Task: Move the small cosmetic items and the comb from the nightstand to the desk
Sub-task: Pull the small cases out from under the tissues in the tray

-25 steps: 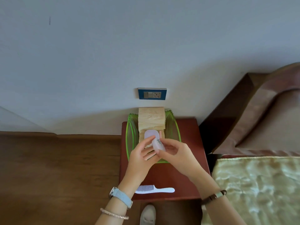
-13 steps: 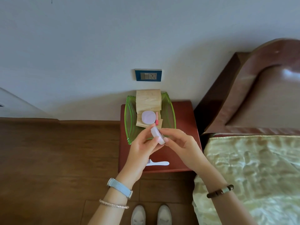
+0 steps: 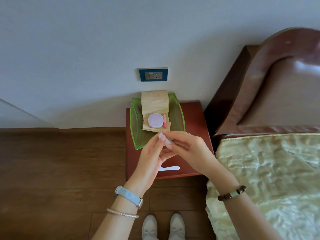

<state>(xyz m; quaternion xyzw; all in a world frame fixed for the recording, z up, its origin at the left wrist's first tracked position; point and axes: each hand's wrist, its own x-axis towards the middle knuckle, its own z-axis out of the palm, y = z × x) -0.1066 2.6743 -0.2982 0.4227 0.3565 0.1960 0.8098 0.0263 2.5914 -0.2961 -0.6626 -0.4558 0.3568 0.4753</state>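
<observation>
Noted small pale lilac case (image 3: 165, 140), seen edge-on, pinched between fingertips of left hand (image 3: 152, 160) and right hand (image 3: 188, 149), above nightstand (image 3: 194, 118) at near rim of green tray (image 3: 136, 122). Recorded rounded-square lilac compact (image 3: 155, 120) with pink stick (image 3: 164, 121) just beside it on wooden box (image 3: 154, 101) in tray. Logged white comb (image 3: 170, 168) near nightstand front edge, teeth hidden behind left hand.

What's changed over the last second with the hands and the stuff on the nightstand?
The left hand and right hand drew the small lilac case back from the wooden stand toward the person, turning it edge-on; both keep pinching it. The lilac compact, pink stick and comb stayed put.
</observation>
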